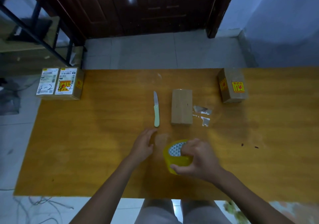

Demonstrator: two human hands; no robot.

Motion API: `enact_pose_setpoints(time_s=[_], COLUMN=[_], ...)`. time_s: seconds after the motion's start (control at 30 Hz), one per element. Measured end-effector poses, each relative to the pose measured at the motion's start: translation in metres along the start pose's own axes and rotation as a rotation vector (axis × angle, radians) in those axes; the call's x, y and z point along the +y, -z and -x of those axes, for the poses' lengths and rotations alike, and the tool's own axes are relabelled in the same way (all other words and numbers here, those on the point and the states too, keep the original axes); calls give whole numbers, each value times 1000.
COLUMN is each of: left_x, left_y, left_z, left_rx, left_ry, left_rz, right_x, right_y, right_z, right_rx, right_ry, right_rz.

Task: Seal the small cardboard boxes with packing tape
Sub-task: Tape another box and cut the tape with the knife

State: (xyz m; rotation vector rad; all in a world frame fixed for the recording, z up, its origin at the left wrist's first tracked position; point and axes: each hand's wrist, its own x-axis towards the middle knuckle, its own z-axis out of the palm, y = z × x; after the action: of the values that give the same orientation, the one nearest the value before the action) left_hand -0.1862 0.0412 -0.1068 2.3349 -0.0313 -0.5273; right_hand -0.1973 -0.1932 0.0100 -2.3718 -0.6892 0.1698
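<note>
A plain small cardboard box (pixel 181 106) lies in the middle of the orange-brown table (pixel 86 137). A roll of yellow packing tape (pixel 174 156) sits near the front edge, and my right hand (pixel 196 158) grips it from the right with fingers over its top. My left hand (pixel 144 145) hovers just left of the roll, fingers apart and holding nothing. A knife with a pale green handle (pixel 156 109) lies left of the box, its handle end close to my left fingertips.
A labelled box pair (pixel 60 83) sits at the table's far left corner. Another box with red-yellow stickers (pixel 232 85) stands at the far right. Scraps of clear tape (pixel 202 114) lie right of the middle box. Cables lie on the floor at left.
</note>
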Motion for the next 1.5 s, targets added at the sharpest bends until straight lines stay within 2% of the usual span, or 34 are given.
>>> enact_pose_setpoints(time_s=[0.13,0.3,0.4,0.53,0.63,0.77,0.83,0.97,1.1,1.3,1.43,1.5], left_x=[10,16,16,15,14,22,34,66,91,110,111,112], left_y=[-1,-1,4,14,23,53,76,110,120,109,106,102], left_z=[-12,-25,-31,-40,-40,-36,-41,-61,-83,-104,-113,-118], left_rx=[-43,-64,-87,-221,-316,-357,-419,-589,-638,-623,-543,-492], left_ry=[-133,-167,-222,-227,-179,-75,-59,33,77,130,219,251], left_rz=[-57,-141,-223,-305,-275,-5,26,-29,-187,-186,44,87], right_x=[-5,-11,-11,-2,20,49,65,91,109,131,150,156], right_y=[3,7,13,34,51,75,89,108,117,121,123,121], right_z=[7,11,11,0,-6,-11,-14,-16,-14,-11,-13,-17], right_rx=[19,18,27,59,99,158,162,211,245,242,302,324], right_ry=[85,129,109,-3,-160,-449,-498,-589,-624,-659,-683,-700], right_rz=[-49,-135,-189,-303,-423,-571,-675,-750,-793,-798,-815,-819])
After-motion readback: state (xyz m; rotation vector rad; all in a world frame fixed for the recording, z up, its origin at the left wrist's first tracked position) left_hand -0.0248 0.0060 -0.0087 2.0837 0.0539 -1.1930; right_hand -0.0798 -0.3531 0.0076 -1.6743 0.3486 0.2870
